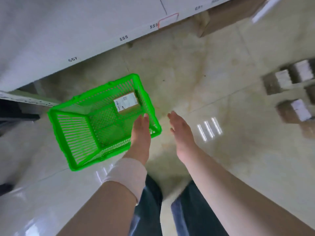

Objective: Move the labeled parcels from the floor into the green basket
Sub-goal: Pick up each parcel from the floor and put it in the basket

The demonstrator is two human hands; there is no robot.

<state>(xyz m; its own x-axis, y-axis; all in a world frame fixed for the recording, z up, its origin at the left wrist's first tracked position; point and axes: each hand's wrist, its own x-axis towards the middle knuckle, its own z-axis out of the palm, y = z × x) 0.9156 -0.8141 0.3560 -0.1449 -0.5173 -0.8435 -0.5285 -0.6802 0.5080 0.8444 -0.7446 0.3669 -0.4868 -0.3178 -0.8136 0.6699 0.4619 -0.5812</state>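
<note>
The white shelf (51,40) runs across the upper left, its front edge carrying the numbers 557, 555 and 555, slanting up toward the right. Just below that edge the green basket (75,137) stands on the floor (221,159), its far rim close to the shelf and its left corner near a dark gap under the shelf. One labeled parcel (127,103) lies inside, label up, pushed into the far right corner against the basket wall; the rest of the basket bottom is bare mesh.

The left hand (140,132) hangs over the basket's right rim, fingers straight and together, its grip released and holding nothing; a pale band (126,174) wraps the forearm. The right hand (180,130) reaches out just beside it, past the basket and over bare floor, fingers spread a little, grip likewise released. Between the forearms are legs in jeans (150,210).

To the right lies a wide stretch of glossy tile with light reflections. At the far right edge more labeled parcels (296,109) sit on the floor, blurred, well apart from the basket and both hands. A brown carton (230,16) stands under the shelf end at the top right.
</note>
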